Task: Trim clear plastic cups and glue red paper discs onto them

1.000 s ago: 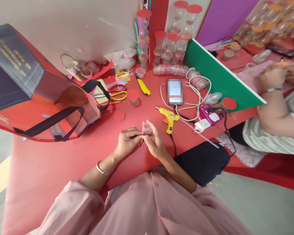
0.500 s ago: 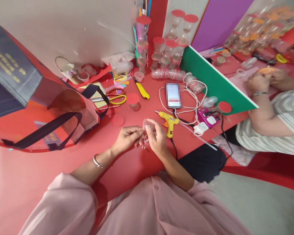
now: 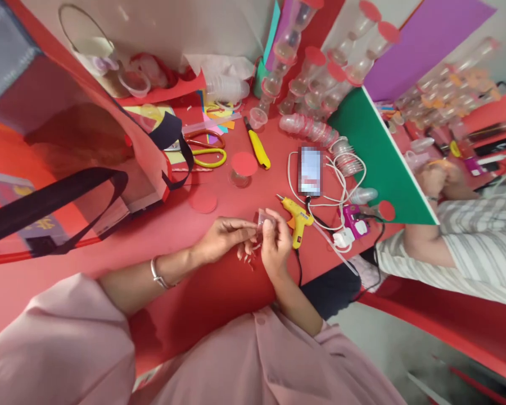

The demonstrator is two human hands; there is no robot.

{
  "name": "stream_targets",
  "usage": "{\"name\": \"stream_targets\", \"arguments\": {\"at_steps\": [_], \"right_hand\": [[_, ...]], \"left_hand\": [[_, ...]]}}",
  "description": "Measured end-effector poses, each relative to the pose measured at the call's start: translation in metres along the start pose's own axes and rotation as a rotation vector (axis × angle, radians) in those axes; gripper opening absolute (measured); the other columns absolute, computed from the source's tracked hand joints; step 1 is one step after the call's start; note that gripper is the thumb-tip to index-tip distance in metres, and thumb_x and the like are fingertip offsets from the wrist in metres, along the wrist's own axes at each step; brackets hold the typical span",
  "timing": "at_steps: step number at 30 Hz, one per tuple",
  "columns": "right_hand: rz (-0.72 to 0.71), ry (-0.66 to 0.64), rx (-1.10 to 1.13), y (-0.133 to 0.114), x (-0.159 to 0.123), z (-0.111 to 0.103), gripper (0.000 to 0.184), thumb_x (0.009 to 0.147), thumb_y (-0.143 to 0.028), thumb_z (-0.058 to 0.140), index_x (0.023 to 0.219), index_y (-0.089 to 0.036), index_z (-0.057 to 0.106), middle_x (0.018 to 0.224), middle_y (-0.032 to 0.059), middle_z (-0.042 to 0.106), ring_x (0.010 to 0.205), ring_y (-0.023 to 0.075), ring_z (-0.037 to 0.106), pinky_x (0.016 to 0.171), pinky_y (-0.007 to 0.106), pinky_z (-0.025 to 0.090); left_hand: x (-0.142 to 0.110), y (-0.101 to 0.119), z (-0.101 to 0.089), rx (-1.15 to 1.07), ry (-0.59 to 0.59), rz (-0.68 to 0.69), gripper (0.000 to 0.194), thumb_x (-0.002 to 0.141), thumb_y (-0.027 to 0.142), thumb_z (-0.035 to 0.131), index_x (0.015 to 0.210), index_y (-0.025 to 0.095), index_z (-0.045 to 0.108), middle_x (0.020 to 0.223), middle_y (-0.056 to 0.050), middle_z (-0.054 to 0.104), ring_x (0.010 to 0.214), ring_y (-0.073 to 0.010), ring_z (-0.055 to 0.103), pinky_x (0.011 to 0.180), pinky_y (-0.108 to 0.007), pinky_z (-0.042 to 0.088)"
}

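Observation:
In front of me, just above the red table, a small clear plastic cup (image 3: 261, 221) is held between my two hands. My right hand (image 3: 275, 243) is closed around it, thumb on the near side. From the left, my left hand (image 3: 227, 236) pinches at the cup's edge with thumb and fingers pressed together; what lies right between those fingertips is hidden. A yellow glue gun (image 3: 297, 216) lies just right of my right hand. Beyond my hands stand a clear cup with a red disc on top (image 3: 242, 167) and a flat red disc (image 3: 203, 203).
A yellow cutter (image 3: 258, 145), yellow-handled scissors (image 3: 211, 158) and a phone (image 3: 310, 171) with white cable lie farther back. Stacked cups (image 3: 307, 130) and a green board (image 3: 388, 163) stand behind. A large bag (image 3: 145, 152) is left; a co-worker's arm (image 3: 425, 244) is right.
My view has shifted and tilted, so the table's things appear displaced. Both hands keep their hold on the cup, whose side now shows a little more.

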State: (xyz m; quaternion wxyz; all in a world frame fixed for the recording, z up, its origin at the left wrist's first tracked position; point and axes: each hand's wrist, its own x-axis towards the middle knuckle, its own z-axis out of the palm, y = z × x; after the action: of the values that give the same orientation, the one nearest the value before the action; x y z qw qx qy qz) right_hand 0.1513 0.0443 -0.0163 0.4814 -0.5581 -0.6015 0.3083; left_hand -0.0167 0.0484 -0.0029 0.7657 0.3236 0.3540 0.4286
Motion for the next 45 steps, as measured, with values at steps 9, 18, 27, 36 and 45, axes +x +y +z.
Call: {"name": "stream_targets", "arguments": {"at_steps": [9, 18, 27, 36, 45], "right_hand": [[0.029, -0.019, -0.015, 0.0041, -0.0009, 0.0, 0.033, 0.103, -0.041, 0.057, 0.126, -0.02, 0.068, 0.116, 0.0108, 0.077, 0.084, 0.0171, 0.074, 0.076, 0.031, 0.062], [-0.018, -0.031, -0.094, 0.0036, -0.0039, -0.0006, 0.033, 0.102, -0.04, 0.059, 0.128, -0.021, 0.068, 0.116, 0.0112, 0.077, 0.098, 0.0215, 0.075, 0.088, 0.038, 0.063], [0.039, -0.021, 0.013, 0.0038, -0.0023, 0.0016, 0.035, 0.104, -0.043, 0.055, 0.129, -0.021, 0.066, 0.113, 0.0099, 0.077, 0.086, 0.018, 0.075, 0.078, 0.034, 0.064], [-0.016, -0.002, -0.027, 0.0029, -0.0017, 0.0013, 0.032, 0.103, -0.041, 0.057, 0.127, -0.021, 0.067, 0.123, 0.0121, 0.076, 0.109, 0.022, 0.075, 0.094, 0.038, 0.063], [0.025, -0.02, -0.026, 0.0049, -0.0021, 0.0011, 0.035, 0.101, -0.044, 0.06, 0.125, -0.02, 0.069, 0.124, 0.0133, 0.076, 0.112, 0.024, 0.075, 0.097, 0.042, 0.062]], "left_hand": [[0.0026, 0.0015, -0.0014, -0.028, -0.029, -0.004, 0.04, 0.083, 0.049, 0.082, 0.077, 0.01, 0.074, 0.06, -0.005, 0.07, 0.049, -0.0125, 0.064, 0.045, -0.021, 0.051], [0.0015, -0.0009, -0.0017, 0.003, 0.024, 0.029, 0.035, 0.083, 0.044, 0.081, 0.078, 0.011, 0.074, 0.063, -0.003, 0.068, 0.05, -0.01, 0.061, 0.047, -0.02, 0.049], [0.0036, -0.0044, -0.0015, -0.062, -0.035, 0.038, 0.034, 0.082, 0.044, 0.082, 0.086, 0.011, 0.077, 0.071, -0.005, 0.071, 0.055, -0.0111, 0.063, 0.05, -0.022, 0.05], [0.0026, 0.0016, -0.0001, -0.019, 0.013, 0.0, 0.039, 0.073, 0.046, 0.088, 0.086, 0.011, 0.078, 0.067, -0.004, 0.07, 0.046, -0.0087, 0.057, 0.04, -0.02, 0.041], [0.0014, 0.003, 0.0061, 0.036, 0.091, 0.01, 0.033, 0.076, 0.042, 0.085, 0.082, 0.012, 0.073, 0.059, 0.001, 0.065, 0.043, -0.0062, 0.051, 0.039, -0.018, 0.039]]}}
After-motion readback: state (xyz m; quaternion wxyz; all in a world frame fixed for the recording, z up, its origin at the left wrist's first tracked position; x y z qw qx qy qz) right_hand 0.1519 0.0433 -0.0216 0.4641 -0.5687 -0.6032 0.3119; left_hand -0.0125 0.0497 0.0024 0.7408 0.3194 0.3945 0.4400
